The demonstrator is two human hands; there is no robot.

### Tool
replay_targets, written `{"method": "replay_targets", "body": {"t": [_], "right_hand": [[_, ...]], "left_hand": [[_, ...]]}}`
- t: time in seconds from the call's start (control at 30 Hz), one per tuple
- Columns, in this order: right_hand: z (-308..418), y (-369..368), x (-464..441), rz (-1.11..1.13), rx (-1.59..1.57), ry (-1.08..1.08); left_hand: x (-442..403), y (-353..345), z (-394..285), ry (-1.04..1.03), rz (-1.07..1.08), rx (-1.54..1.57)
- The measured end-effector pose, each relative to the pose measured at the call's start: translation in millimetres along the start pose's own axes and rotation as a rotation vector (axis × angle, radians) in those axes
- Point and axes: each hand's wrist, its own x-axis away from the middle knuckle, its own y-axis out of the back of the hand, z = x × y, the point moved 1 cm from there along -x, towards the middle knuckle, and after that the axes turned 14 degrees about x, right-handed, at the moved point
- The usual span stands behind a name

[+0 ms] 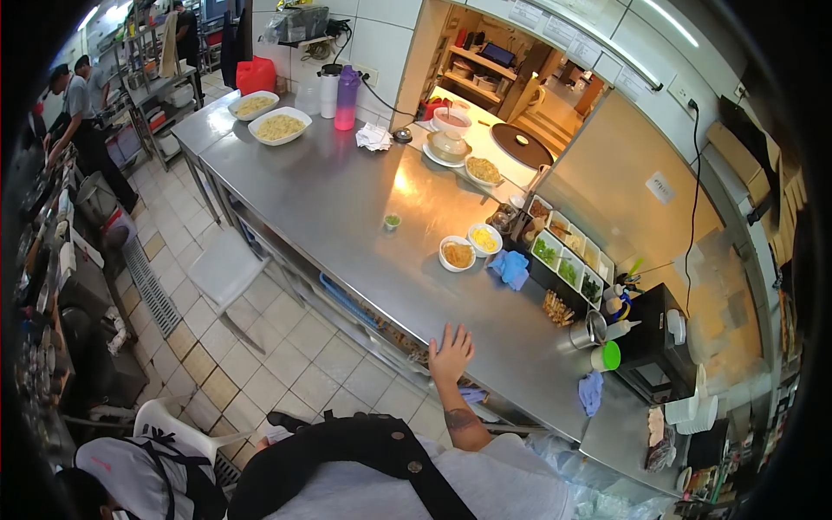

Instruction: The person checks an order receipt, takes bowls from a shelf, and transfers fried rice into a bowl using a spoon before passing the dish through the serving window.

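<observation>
My right hand (451,354) lies palm down on the front edge of the steel counter (347,234), fingers spread and holding nothing. Beyond it stand a white bowl of orange-brown food (457,255) and a bowl of yellow pieces (484,239), with a crumpled blue cloth (511,270) beside them. Farther left is a small cup of something green (393,223). Two white dishes of noodle-like food (280,127) rest at the counter's far left end. My left hand cannot be made out in this view.
Topping containers (568,270), a squeeze bottle (621,328) and a black appliance (657,342) line the right. A purple bottle (346,98) stands at the back. Near the pass window are a lidded pot (448,146) and food. Left are a stool (227,268) and people.
</observation>
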Motion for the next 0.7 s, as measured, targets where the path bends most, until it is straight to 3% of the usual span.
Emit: {"method": "replay_targets", "body": {"t": [0.17,0.23,0.27,0.3,0.33,0.4,0.53,0.67,0.7], "right_hand": [[7,2,-1,-0.024,-0.081,-0.046],[25,-14,-11,0.015,-0.235,-0.044],[45,-11,-18,0.019,-0.343,0.051],[71,-4,-28,0.029,-0.456,0.149],[100,0,-38,0.040,-0.574,0.244],[158,-2,-60,0.058,-0.540,0.424],[258,-18,-108,0.171,-0.262,0.677],[332,-26,-144,0.263,0.016,0.509],[350,-17,-151,0.301,0.057,0.444]], "left_hand": [[-18,51,87,0.056,-0.142,-0.077],[-7,73,69,0.022,-0.249,-0.054],[9,88,19,-0.008,-0.308,-0.032],[-7,89,41,0.141,-0.279,-0.146],[-6,93,24,0.124,-0.289,-0.194],[-20,94,11,0.203,-0.234,-0.173],[-47,77,4,0.086,-0.236,0.038],[-60,111,-24,0.055,-0.101,0.201],[-71,120,-9,0.071,-0.201,0.221]]}}
